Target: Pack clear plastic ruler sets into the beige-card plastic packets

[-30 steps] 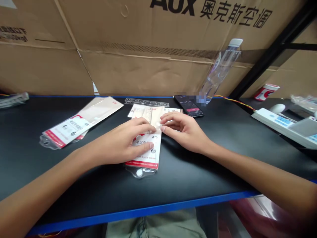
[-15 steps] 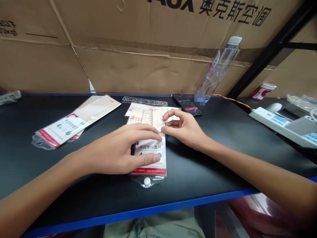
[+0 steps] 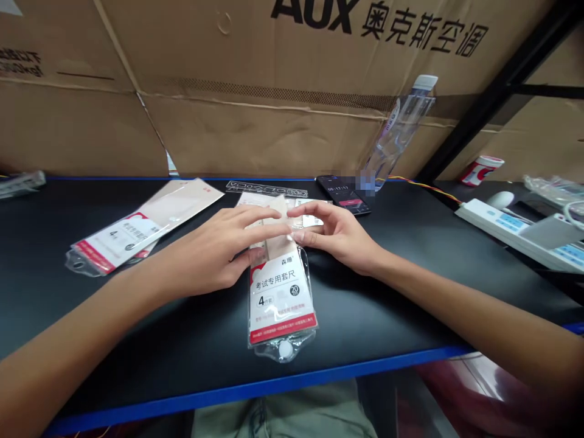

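A clear plastic ruler-set pouch (image 3: 279, 296) with a red and white card inside is raised off the black table (image 3: 137, 328), its snap-button end hanging toward me. My left hand (image 3: 219, 252) grips the pouch's upper part, thumb underneath and fingers on top. My right hand (image 3: 328, 234) pinches the same upper end from the right. More white cards (image 3: 255, 199) lie flat just behind the hands.
Two similar pouches (image 3: 137, 228) lie at the left. A clear ruler (image 3: 267, 188) and a black phone (image 3: 343, 194) rest at the back. A tall clear sleeve (image 3: 399, 131) leans on the cardboard wall. A white power strip (image 3: 515, 234) sits at the right.
The pouch lay flat under my left hand before; now both hands have lifted its far end and drawn it toward me, so its snap end sits nearer the table's front edge.
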Demonstrator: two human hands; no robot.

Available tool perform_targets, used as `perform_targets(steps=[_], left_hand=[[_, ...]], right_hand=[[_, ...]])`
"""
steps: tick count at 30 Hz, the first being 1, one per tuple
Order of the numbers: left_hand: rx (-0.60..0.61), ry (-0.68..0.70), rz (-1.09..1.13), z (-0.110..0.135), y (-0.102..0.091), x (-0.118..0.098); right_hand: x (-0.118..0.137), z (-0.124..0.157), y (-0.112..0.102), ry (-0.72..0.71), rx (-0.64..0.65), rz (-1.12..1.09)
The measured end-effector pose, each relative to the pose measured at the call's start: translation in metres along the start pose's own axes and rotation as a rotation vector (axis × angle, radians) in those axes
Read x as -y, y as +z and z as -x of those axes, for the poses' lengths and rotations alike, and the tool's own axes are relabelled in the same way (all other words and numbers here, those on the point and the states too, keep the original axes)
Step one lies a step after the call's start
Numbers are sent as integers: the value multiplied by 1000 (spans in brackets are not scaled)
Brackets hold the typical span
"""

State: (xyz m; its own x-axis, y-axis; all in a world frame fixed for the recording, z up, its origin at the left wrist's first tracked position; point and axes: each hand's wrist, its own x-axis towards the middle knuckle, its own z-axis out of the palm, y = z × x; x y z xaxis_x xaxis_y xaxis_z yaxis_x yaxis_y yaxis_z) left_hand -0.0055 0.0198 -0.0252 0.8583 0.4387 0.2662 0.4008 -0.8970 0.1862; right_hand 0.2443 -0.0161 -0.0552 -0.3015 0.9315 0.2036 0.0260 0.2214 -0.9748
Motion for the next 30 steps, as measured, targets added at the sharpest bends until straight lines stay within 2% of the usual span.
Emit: perform_targets(steps=[4,8,10,13,15,17,23,27,30], left_hand=[[51,30,12,0,1,1],[105,-9,15,4,0,6],[112,-35,21,5,0,9],[116,-50,40,6,3,13],[118,-57,52,6,5,13],[107,-63,39,4,7,12],[26,-107,-93,-2,17,-3],[-34,-154,-113,-5,23,-9],[-60,-185,-93,-5,27,-9]], right_hand=[[-1,-1,2,-37,12,33],[-3,-1,1,-81,-14,141],[-3,-1,-4,-158,-58,270],[-4,-5,-16,-276,-115,591],[-5,-8,-25,-306,-112,779],[-7,-10,-30,-285,-99,870],[-4,-11,-26,-186,-139,905],[2,-10,-23,-133,-181,878],[4,-9,-22,-138,-152,873]])
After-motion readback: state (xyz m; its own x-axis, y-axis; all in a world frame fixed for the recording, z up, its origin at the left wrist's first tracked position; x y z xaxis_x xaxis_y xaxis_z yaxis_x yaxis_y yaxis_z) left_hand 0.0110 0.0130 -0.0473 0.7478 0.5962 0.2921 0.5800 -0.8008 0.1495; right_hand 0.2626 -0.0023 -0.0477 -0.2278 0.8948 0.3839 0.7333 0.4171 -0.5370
